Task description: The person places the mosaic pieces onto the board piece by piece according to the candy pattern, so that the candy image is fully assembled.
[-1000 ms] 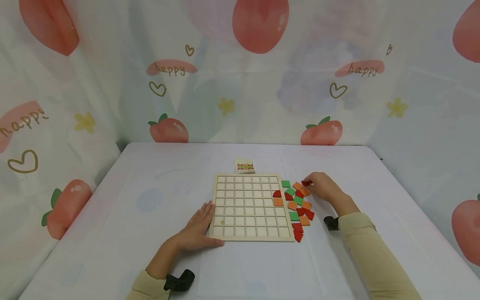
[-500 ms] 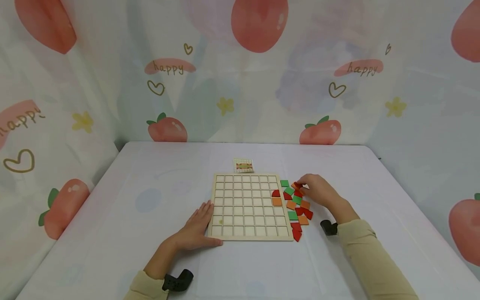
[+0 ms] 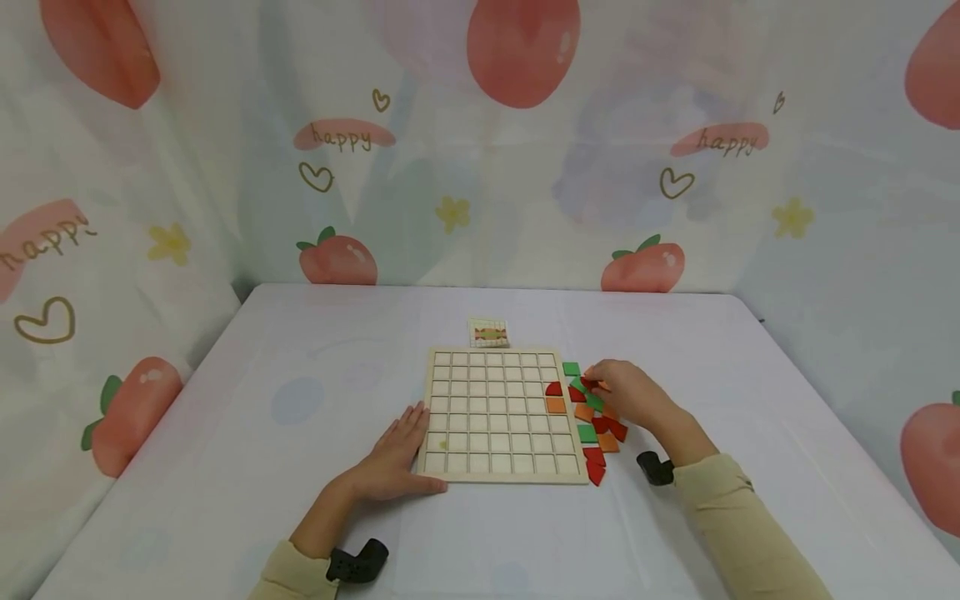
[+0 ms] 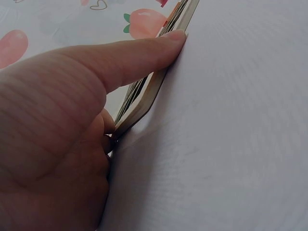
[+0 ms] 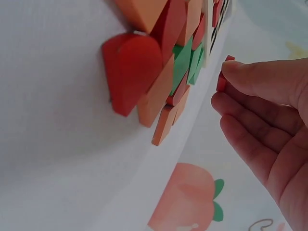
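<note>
A wooden grid board [image 3: 502,479] lies on the white-covered table. My left hand [image 3: 388,462] rests at its near-left corner, the fingers straight along the left edge and the thumb against the near edge. In the right wrist view, my right hand [image 5: 274,110] pinches a small red tile [image 5: 222,83] between thumb and fingers, raised off the table. In the head view that hand is above the loose tiles right of the board and hides some of them. A red tile [image 3: 553,389] with a rounded top and an orange square tile [image 3: 556,405] sit in the board's rightmost column.
Several loose tiles lie along the board's right side, among them a green square [image 3: 587,433], an orange square [image 3: 608,442] and a red piece [image 3: 596,473]. A small pattern card [image 3: 489,333] lies beyond the board's far edge. A printed curtain [image 3: 525,192] stands behind the table.
My right hand has carried the red tile leftward and slightly nearer, from the far end of the loose tiles towards the board. My left hand stays at the board's corner.
</note>
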Action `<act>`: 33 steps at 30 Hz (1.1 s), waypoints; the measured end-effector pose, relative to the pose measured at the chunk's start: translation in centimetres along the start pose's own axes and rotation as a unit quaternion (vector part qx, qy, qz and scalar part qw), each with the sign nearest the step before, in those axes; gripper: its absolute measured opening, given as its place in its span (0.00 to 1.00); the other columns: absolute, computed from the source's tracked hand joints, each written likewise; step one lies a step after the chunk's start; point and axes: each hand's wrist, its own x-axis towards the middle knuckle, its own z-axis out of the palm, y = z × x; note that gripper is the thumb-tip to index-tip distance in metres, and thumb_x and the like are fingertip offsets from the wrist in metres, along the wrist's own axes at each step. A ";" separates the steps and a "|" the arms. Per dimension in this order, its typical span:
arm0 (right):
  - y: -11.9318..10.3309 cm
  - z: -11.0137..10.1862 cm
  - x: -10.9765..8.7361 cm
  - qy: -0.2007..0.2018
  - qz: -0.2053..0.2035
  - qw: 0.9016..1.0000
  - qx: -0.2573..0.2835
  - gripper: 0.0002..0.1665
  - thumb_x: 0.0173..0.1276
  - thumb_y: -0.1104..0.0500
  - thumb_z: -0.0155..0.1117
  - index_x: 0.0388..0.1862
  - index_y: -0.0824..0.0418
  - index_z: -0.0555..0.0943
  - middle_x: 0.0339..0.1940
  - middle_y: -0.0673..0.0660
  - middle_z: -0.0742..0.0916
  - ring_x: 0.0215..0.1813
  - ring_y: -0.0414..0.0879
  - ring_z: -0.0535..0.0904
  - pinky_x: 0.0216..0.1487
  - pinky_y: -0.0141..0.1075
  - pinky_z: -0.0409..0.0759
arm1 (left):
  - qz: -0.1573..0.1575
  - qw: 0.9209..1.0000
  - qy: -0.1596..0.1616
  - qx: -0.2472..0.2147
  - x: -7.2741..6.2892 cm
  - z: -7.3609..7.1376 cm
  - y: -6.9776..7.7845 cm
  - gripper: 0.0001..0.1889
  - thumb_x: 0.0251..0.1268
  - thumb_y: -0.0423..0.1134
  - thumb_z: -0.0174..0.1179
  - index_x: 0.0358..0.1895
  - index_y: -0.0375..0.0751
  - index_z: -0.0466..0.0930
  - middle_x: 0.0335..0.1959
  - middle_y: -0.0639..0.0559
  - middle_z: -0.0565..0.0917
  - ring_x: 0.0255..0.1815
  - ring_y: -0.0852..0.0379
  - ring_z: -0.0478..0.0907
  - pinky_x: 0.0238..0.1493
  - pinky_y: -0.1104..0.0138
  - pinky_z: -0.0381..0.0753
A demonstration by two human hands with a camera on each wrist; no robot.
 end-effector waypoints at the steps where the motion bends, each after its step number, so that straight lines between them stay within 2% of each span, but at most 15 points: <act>1: -0.2 0.0 -0.2 0.002 -0.005 1.000 -0.002 0.16 0.61 0.69 0.62 0.49 0.71 0.80 0.45 0.61 0.82 0.48 0.55 0.75 0.50 0.47 0.74 | 0.000 1.000 0.000 0.001 0.0 0.1 0.0 0.57 0.50 0.61 0.63 0.71 0.29 0.39 0.73 0.39 0.39 0.72 0.47 0.32 0.67 0.53 0.35; 9: -1.3 0.4 -1.0 0.017 -0.071 0.997 -0.028 0.13 0.58 0.70 0.64 0.44 0.70 0.82 0.38 0.58 0.82 0.38 0.48 0.75 0.41 0.40 0.78 | 0.002 1.000 -0.001 0.001 0.1 0.2 -0.2 0.57 0.50 0.61 0.62 0.71 0.30 0.39 0.73 0.40 0.39 0.72 0.48 0.31 0.67 0.54 0.35; 14: -1.8 0.6 -1.3 0.004 -0.064 0.998 -0.021 0.14 0.59 0.68 0.64 0.46 0.70 0.81 0.35 0.55 0.81 0.33 0.45 0.72 0.32 0.34 0.75 | 0.000 1.000 -0.001 0.004 0.1 0.2 -0.2 0.57 0.50 0.62 0.62 0.71 0.30 0.39 0.73 0.40 0.39 0.72 0.48 0.31 0.67 0.54 0.35; 17: -2.1 0.8 -1.5 0.002 -0.078 0.997 -0.022 0.14 0.58 0.67 0.66 0.45 0.69 0.82 0.35 0.54 0.82 0.34 0.44 0.74 0.33 0.34 0.76 | -0.001 1.000 -0.001 0.004 0.1 0.1 -0.2 0.57 0.50 0.62 0.62 0.71 0.30 0.39 0.73 0.40 0.39 0.72 0.48 0.32 0.67 0.54 0.35; 23: -2.5 1.2 -1.8 0.020 -0.141 0.989 -0.038 0.09 0.56 0.68 0.67 0.38 0.67 0.83 0.35 0.54 0.83 0.38 0.46 0.77 0.36 0.34 0.78 | -0.003 1.000 -0.001 0.005 0.1 0.1 -0.2 0.57 0.50 0.62 0.62 0.71 0.31 0.39 0.73 0.41 0.39 0.72 0.49 0.31 0.67 0.55 0.35; 28: -2.9 1.4 -2.1 0.019 -0.153 0.987 -0.047 0.10 0.56 0.69 0.67 0.39 0.68 0.83 0.37 0.55 0.84 0.41 0.48 0.78 0.39 0.35 0.78 | -0.002 1.000 -0.001 0.000 0.1 0.2 -0.3 0.57 0.50 0.62 0.62 0.71 0.31 0.39 0.73 0.42 0.38 0.72 0.49 0.31 0.67 0.55 0.34; 33: -3.7 1.8 -2.4 0.010 -0.150 0.987 -0.049 0.10 0.56 0.68 0.67 0.39 0.67 0.83 0.35 0.54 0.83 0.38 0.46 0.77 0.39 0.35 0.78 | 0.000 1.000 -0.001 -0.004 0.1 0.1 -0.3 0.57 0.50 0.62 0.62 0.71 0.31 0.38 0.73 0.41 0.38 0.72 0.49 0.31 0.67 0.54 0.34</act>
